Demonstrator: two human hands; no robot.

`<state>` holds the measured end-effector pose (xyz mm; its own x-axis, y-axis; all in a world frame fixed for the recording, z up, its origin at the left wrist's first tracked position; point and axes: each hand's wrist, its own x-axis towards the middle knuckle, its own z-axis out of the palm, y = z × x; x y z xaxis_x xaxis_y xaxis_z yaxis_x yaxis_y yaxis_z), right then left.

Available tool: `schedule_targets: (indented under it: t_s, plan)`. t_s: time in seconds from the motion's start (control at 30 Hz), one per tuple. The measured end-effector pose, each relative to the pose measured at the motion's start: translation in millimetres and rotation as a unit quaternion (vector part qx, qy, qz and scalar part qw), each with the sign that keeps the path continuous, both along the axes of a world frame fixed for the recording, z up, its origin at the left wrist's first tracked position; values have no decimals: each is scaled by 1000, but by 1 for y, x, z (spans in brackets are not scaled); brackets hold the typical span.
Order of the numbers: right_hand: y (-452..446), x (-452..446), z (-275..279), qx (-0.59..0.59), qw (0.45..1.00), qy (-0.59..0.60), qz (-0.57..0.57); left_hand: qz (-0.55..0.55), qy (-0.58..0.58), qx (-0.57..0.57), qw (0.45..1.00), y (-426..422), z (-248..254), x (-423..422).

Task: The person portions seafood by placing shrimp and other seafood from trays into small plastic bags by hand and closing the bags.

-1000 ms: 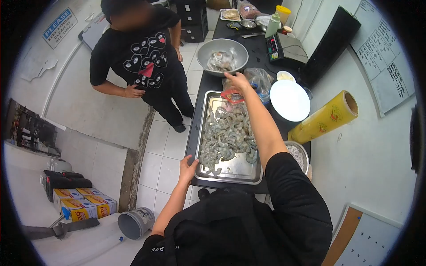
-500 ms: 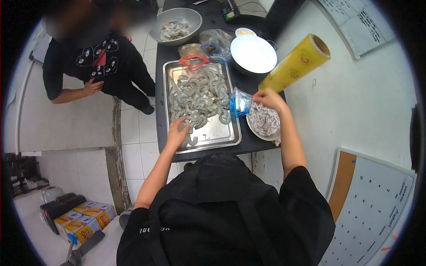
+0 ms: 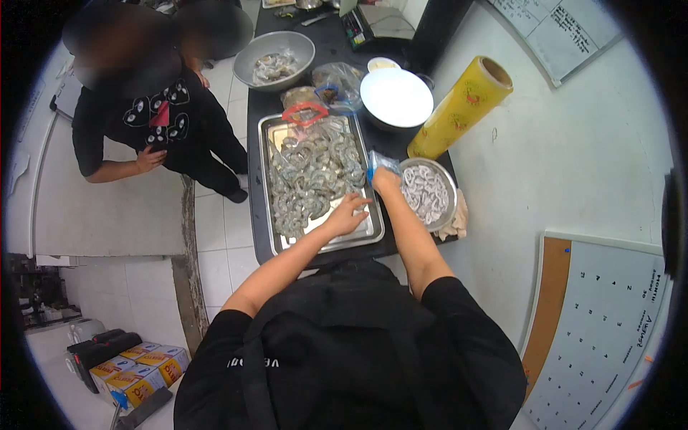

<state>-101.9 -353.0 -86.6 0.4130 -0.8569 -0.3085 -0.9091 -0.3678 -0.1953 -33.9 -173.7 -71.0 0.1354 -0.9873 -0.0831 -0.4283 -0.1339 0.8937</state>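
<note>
A metal tray (image 3: 351, 236) holds many grey shrimp (image 3: 308, 172). Over its lower right part, at the edge of the shrimp, is my left hand (image 3: 347, 215), fingers apart and nothing seen in them. My right hand (image 3: 387, 179) is closed on a small clear and blue plastic bag (image 3: 383, 162), between the tray and a metal bowl (image 3: 451, 204) of pale, whitish strips or shrimp (image 3: 424, 192). Past the tray's far edge lie a red-edged bag (image 3: 304, 107) and a clear plastic bag (image 3: 342, 82).
Farther back are a large metal bowl (image 3: 302, 50) with shrimp, a white round lid or plate (image 3: 396, 97) and a scale (image 3: 380, 25). A yellow film roll (image 3: 462, 107) stands by the right wall. Two people stand left of the table, one in a patterned shirt (image 3: 161, 118).
My right hand has moved left from above the bowl of pale pieces to beside the tray, with the small bag. My left hand has shifted right over the tray. The view has tilted slightly.
</note>
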Motion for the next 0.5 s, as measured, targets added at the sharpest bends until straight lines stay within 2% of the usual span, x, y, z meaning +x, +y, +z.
schedule_targets:
  t_s: [0.03,0.17,0.27,0.3,0.33,0.4,0.47,0.5]
  plan:
    - [-1,0,1,-15,1000,3,3,-24,23,30,999,-3,5,1]
    - [3,-5,2,-97,994,-39,22,-37,8,24,999,-7,14,3]
    - [12,-8,25,-107,991,-73,29,-29,18,30,999,-15,12,4]
    - [11,-8,20,-96,988,-119,-17,-32,0,31,999,-19,12,4]
    - [9,-12,16,-98,988,-116,-15,-32,2,28,999,-23,11,4]
    - [4,-22,15,-76,958,-276,-10,-36,-34,30,998,-32,8,5]
    - [2,-31,19,-61,952,-297,-39,-50,-25,5,998,-39,0,5]
    - [-2,-35,17,23,934,-354,-49,-45,-9,15,999,-40,0,4]
